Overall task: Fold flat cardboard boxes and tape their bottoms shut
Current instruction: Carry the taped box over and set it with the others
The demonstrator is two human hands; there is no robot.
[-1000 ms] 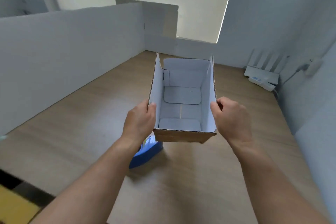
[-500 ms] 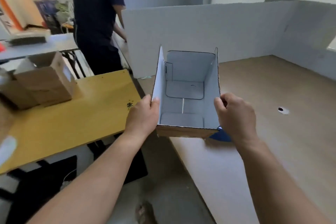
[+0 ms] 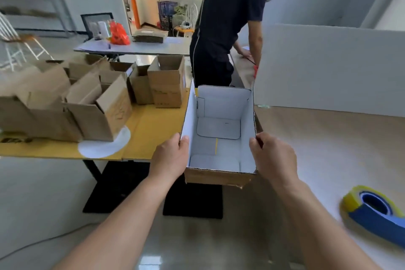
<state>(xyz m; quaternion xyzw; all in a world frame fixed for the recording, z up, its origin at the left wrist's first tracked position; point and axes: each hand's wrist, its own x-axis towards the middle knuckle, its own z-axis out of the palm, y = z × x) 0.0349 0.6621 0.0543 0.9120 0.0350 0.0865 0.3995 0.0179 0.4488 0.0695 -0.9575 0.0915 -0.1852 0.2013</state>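
Head view, looking forward and down. Holding open-topped box point(image 3: 223, 105) in the air, opening upward toward the camera, between yellow table point(image 3: 153, 131) and wooden worktop point(image 3: 328, 149), apparently touching neither. Pinching near end of the box's left wall with left hand point(image 3: 171, 155), thumb over the rim on the inside, fingers outside. Pinching right wall the same way with right hand point(image 3: 274, 158). Seeing bottom flaps closed and flat inside, and noting a thin yellowish strip at the centre seam. Not seeing the underside, so cannot tell whether taped.

Judging step in hand as carrying the formed box over to the finished boxes point(image 3: 94, 103) crowding the left part of the yellow table. Noting tape dispenser point(image 3: 372, 210) lying on the worktop at right, well apart from both hands.

Notes for doing it well:
- Gripping both walls evenly, not squeezing inward, guarding against buckling of thin card.
- Holding the rim level, aiming for flat contact of the bottom on the tabletop, not corner first.
- Targeting the bare yellow patch just beside the nearest upright boxes.
- Lowering rather than dropping, and avoiding knocks to the stack.
- Minding another person point(image 3: 228, 17) bending over the table behind.
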